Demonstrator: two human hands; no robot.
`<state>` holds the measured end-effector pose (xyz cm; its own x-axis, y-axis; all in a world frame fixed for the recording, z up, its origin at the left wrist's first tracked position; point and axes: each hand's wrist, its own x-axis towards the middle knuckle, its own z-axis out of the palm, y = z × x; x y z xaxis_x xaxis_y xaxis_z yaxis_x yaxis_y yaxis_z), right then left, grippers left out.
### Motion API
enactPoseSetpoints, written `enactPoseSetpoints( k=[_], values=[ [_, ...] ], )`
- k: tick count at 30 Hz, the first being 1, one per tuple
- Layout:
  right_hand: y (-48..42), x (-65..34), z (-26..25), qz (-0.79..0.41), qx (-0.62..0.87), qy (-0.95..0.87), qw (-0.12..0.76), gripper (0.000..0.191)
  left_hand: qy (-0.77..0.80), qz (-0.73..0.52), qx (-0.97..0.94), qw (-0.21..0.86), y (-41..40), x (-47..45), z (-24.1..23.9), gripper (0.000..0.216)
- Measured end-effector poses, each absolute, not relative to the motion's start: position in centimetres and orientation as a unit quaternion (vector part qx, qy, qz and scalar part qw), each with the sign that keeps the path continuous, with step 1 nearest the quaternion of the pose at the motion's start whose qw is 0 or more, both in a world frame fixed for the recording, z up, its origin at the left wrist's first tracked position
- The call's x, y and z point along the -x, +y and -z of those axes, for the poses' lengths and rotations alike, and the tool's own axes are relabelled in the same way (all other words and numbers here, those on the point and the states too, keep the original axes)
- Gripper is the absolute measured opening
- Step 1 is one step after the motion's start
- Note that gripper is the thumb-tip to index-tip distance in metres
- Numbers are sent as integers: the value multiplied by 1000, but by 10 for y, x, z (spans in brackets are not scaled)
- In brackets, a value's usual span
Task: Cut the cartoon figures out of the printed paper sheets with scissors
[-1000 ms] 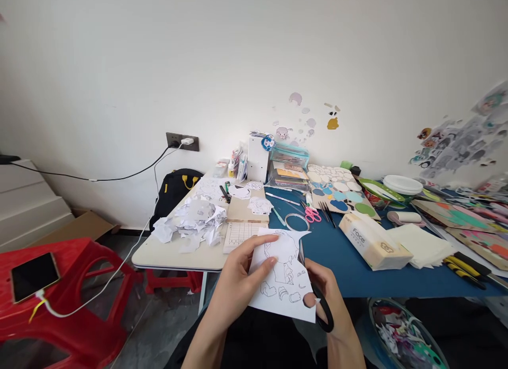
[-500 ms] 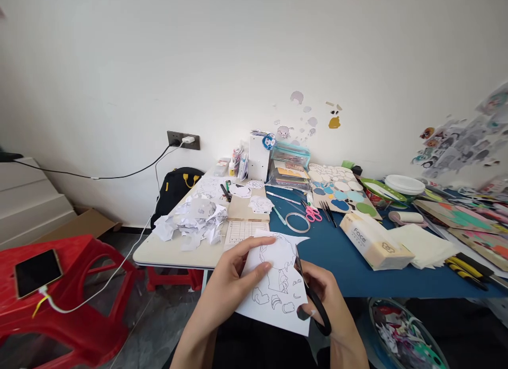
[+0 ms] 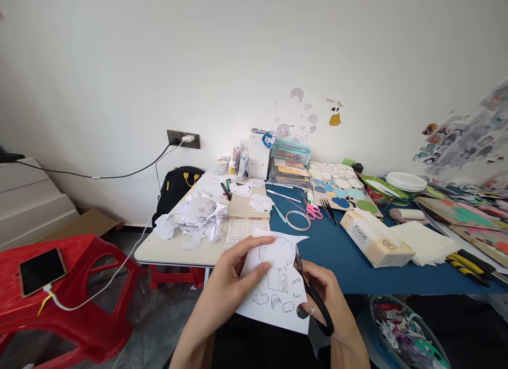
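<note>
My left hand (image 3: pixel 228 284) pinches a white sheet of paper (image 3: pixel 275 282) printed with line drawings of a cartoon figure and small parts, thumb on top, fingers curled at its left edge. My right hand (image 3: pixel 331 308) grips black-handled scissors (image 3: pixel 311 292), whose blades run up along the sheet's right edge into the paper. Both hands hover in front of the table's near edge, above my dark lap.
A pile of white paper scraps (image 3: pixel 192 223) lies on the cream table (image 3: pixel 166 250). On the blue mat (image 3: pixel 337 252) are pink scissors (image 3: pixel 313 210), a tape ring (image 3: pixel 298 220) and a tissue pack (image 3: pixel 373 237). A phone (image 3: pixel 42 270) charges on a red stool (image 3: pixel 79 311). A scrap-filled bin (image 3: pixel 405 334) stands at lower right.
The sheet has tilted and shifted slightly left and down in my hands, and the scissors have worked further up its right edge. The view has drifted a little.
</note>
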<state>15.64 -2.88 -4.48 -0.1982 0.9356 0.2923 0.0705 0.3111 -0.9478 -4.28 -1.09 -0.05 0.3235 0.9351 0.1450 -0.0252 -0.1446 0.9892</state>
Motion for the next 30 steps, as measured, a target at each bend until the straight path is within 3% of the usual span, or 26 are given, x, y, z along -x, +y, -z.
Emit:
enactPoseSetpoints(
  k=[9, 20, 30],
  values=[
    [-30, -156, 44, -438, 399, -640, 489, 33, 372, -443, -616, 534, -13, 43, 0, 29],
    [-33, -155, 39, -463, 397, -621, 493, 6, 373, -443, -614, 536, -14, 42, 0, 32],
    [-31, -153, 39, -506, 387, -605, 477, 8, 371, -445, -629, 519, -13, 43, 1, 28]
  ],
)
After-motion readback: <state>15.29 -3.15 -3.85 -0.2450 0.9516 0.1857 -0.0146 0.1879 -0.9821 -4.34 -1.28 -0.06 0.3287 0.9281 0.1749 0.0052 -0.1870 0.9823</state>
